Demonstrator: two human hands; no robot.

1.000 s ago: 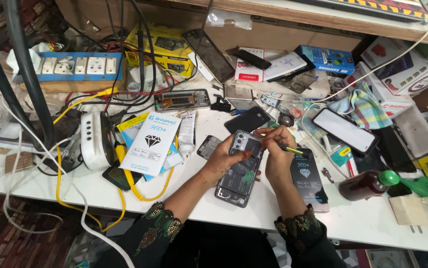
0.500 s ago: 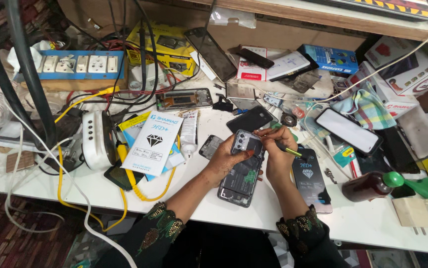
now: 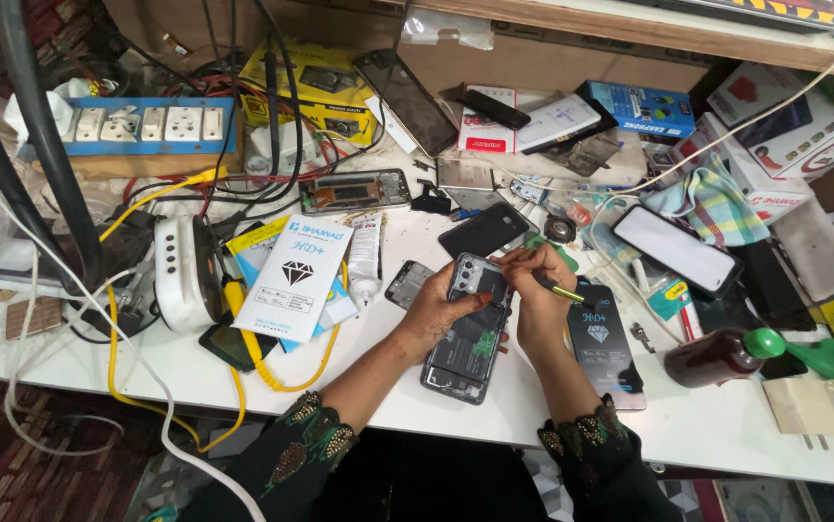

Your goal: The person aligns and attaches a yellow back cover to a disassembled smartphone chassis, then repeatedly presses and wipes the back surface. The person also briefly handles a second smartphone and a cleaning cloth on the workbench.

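An opened smartphone (image 3: 470, 329), back removed, is gripped by the left hand (image 3: 436, 314) while a yellow-handled screwdriver (image 3: 562, 290) is pinched in the right hand (image 3: 538, 295); a white rectangular packet (image 3: 293, 278) lies left.

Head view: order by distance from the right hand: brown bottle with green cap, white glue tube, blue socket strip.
From the right hand:
1. Brown bottle with green cap, on its side to the right, near the table's front edge.
2. White glue tube, left, beyond the opened phone.
3. Blue socket strip, far back left.

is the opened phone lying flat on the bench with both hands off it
No, the left hand grips the opened phone while the right hand works a small screwdriver at its top.
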